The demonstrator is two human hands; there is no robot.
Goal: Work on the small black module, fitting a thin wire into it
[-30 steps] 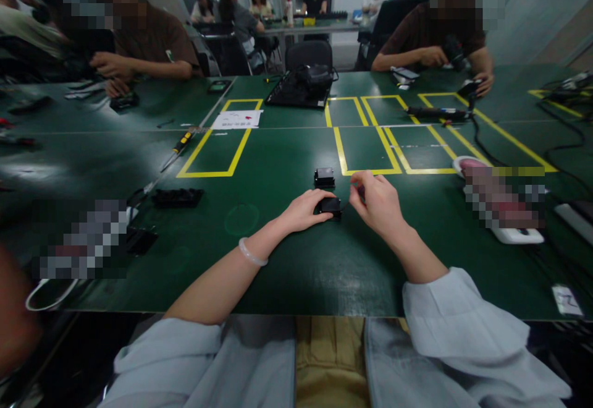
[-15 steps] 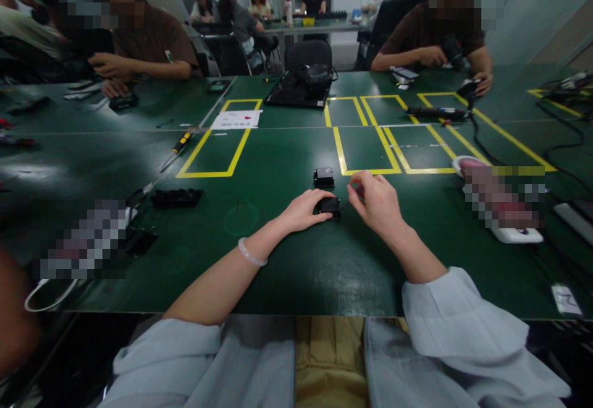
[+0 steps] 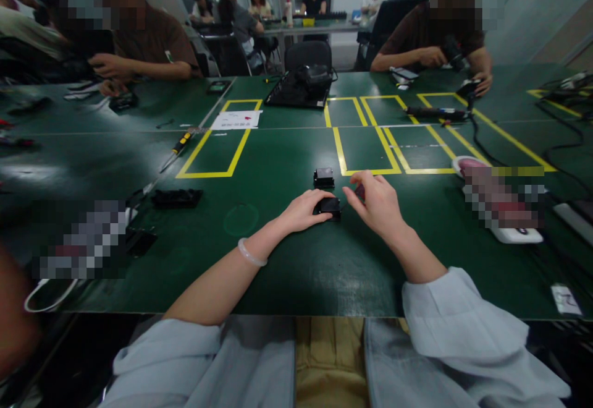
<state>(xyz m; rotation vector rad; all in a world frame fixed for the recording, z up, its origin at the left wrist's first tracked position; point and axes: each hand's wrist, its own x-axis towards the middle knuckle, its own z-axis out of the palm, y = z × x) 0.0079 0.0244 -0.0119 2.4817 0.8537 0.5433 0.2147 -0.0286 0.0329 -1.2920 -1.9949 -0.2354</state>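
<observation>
Under the fingers and thumb of my left hand (image 3: 308,209) is a small black box-shaped part (image 3: 330,206), gripped from its left side on the green table. A thin dark line, perhaps a wire, leads from its right side toward my right hand (image 3: 377,201). The fingers of my right hand are curled, thumb and forefinger a little apart, around something small, dark and reddish (image 3: 360,192) that is mostly hidden. A second black box-shaped part (image 3: 323,177) stands just beyond my left fingers, touched by neither hand.
Yellow tape rectangles (image 3: 236,172) mark the green table. A yellow-black screwdriver (image 3: 182,143) and a black tray-like piece (image 3: 176,198) lie left. A white-edged device (image 3: 516,235) is at right. Beyond sit a black laptop-like slab (image 3: 296,96) and two co-workers.
My right thumb has moved slightly left and away from the forefinger, showing more of the reddish thing. My left hand and both black parts have stayed in place.
</observation>
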